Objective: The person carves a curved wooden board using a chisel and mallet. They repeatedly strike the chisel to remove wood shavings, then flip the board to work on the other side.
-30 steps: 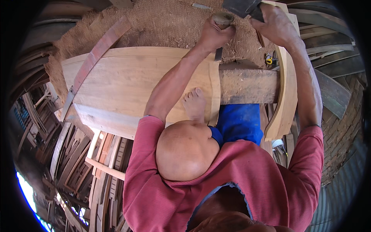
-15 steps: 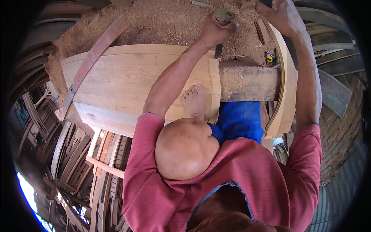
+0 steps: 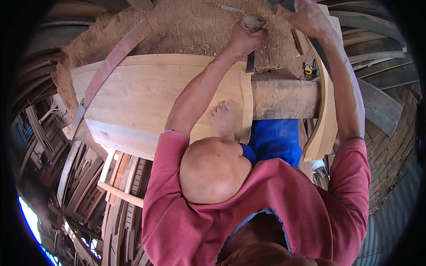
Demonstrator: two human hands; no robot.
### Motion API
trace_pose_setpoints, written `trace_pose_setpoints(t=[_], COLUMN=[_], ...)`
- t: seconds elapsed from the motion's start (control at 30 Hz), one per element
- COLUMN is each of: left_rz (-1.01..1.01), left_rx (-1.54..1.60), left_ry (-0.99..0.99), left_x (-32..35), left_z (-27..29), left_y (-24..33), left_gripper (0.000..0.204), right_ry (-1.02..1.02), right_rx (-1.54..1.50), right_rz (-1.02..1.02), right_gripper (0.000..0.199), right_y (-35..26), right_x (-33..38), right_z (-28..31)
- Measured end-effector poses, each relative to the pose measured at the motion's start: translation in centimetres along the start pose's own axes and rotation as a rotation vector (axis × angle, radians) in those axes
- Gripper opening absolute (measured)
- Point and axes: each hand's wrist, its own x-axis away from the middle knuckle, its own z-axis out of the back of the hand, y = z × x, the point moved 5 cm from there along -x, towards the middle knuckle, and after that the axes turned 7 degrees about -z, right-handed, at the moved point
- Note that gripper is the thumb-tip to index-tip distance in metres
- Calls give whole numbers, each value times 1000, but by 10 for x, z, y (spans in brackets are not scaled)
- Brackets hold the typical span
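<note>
My left hand (image 3: 245, 41) is closed around the thick round handle of a chisel (image 3: 250, 63). Its flat dark blade points down at the right edge of a broad, pale wooden panel (image 3: 146, 88). Whether the tip touches the wood is hard to see. Up by the top edge, my right hand (image 3: 309, 20) has its fingers curled, and a dark piece beside it is mostly cut off, so what it grips cannot be made out. My bare foot (image 3: 223, 117) presses on the panel beside its shaped edge.
A thick wooden beam (image 3: 286, 98) lies right of the panel, with a curved wooden piece (image 3: 323, 128) across its far end. Near it sits a yellow tape measure (image 3: 309, 69). A reddish curved strip (image 3: 116, 55) crosses the panel's left end. Wood shavings (image 3: 186, 29) cover the ground beyond.
My right hand has moved left, closer to the chisel handle. The left hand has shifted slightly left and toward me, still holding the chisel. The panel and foot stay in place.
</note>
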Motion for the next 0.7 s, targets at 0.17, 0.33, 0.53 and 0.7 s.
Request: trace_pose_setpoints(t=[0.17,0.33,0.53,0.7], left_rz=[5,29,187,60], left_rx=[-37,143,-16,189], left_ry=[13,88,65,58], left_x=[9,-1,-7,-2], left_z=[8,8,20,6], left_y=[6,29,2,10], left_gripper=[11,10,11,11], right_ry=[-166,235,161,213], right_rx=[57,-146,-508,-612], right_rz=[37,-108,-226,-123], right_gripper=[44,39,37,32], right_y=[-6,-24,-2,-4], right_x=[28,66,63,71], right_z=[4,65,74,81])
